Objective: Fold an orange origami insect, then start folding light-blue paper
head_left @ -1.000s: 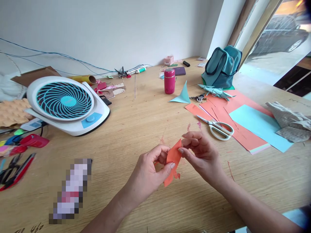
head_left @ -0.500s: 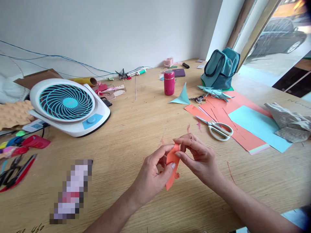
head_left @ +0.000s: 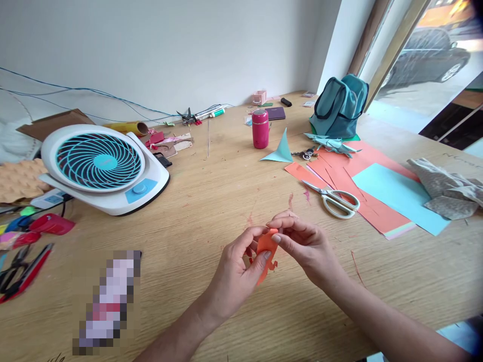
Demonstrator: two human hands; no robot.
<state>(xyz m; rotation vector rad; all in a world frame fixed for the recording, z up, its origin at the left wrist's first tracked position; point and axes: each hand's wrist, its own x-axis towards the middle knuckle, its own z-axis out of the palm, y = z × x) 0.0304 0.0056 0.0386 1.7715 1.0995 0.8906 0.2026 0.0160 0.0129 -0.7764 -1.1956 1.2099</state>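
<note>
A small folded piece of orange paper (head_left: 265, 247) is held between both hands just above the wooden table (head_left: 211, 191). My left hand (head_left: 234, 269) pinches its lower side with thumb and forefinger. My right hand (head_left: 302, 246) pinches its top edge with curled fingers. Most of the paper is hidden by the fingers; a ragged tip pokes out below.
White-handled scissors (head_left: 335, 198) lie on orange paper sheets (head_left: 362, 196) and a light blue sheet (head_left: 396, 196) at the right. A white and teal fan (head_left: 101, 166) stands at the left. A pink bottle (head_left: 260, 128), a teal folded paper cone (head_left: 281, 148), a teal bag (head_left: 339, 108) and red scissors (head_left: 22, 269) are around.
The hands have drawn closer together and folded the orange paper smaller; less of it shows now than a second ago. The view has shifted slightly.
</note>
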